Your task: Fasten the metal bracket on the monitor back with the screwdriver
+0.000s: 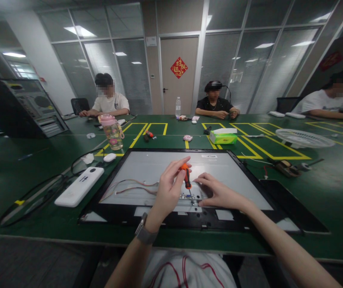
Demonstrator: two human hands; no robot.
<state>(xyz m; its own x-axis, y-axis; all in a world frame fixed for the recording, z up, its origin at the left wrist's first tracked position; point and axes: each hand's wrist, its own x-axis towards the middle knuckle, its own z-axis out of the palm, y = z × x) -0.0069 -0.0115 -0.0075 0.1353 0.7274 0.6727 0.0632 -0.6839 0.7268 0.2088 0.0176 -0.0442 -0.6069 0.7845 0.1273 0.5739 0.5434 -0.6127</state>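
A flat display panel (231, 172) with a black frame and grey metal back lies in front of me. My left hand (171, 180) grips the orange and black handle of a screwdriver (187, 178), which stands nearly upright. Its shaft points down at a small metal bracket area with connectors (186, 197) near the panel's front edge. My right hand (215, 192) rests on the panel just right of the tip, thumb and fingers apart. Whether its fingertips touch a small part there I cannot make out. Thin cables (135, 188) run left from the bracket area.
Left of the panel lie a white power bank (80, 187) and black cables (36, 200); a pink-lidded bottle (111, 134) stands behind. A green tissue pack (224, 137) is beyond the panel, a dark flat slab (293, 204) to its right. Several people sit across the table (171, 146).
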